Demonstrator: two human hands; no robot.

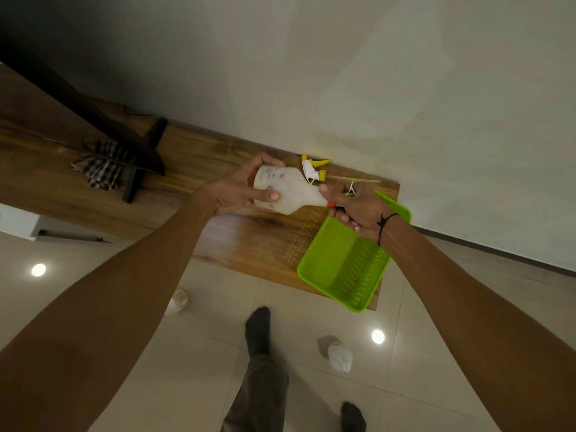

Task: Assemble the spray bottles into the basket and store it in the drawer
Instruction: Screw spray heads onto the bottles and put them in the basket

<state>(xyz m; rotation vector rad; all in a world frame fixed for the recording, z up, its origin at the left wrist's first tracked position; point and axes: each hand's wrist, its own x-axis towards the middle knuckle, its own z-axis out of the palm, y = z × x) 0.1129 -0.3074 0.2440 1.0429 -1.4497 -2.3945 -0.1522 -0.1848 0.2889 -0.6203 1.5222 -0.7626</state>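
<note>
My left hand [240, 190] grips a white translucent spray bottle [286, 190], held on its side above the wooden cabinet top [193, 169]. At the bottle's neck, my right hand [355, 207] is closed around a spray head with an orange-red collar [332, 205]; most of that head is hidden by my fingers. A second spray head, yellow and white [313, 168], lies on the wood by the wall, its thin tube pointing right. The lime green basket [339, 269] sits empty at the cabinet's right end, overhanging the front edge.
Two more white bottles lie on the tiled floor: one [339, 355] near my feet, one [177, 302] under the cabinet edge. A checked cloth [99, 166] and a black TV stand [143, 157] occupy the cabinet's left part. The wall runs close behind.
</note>
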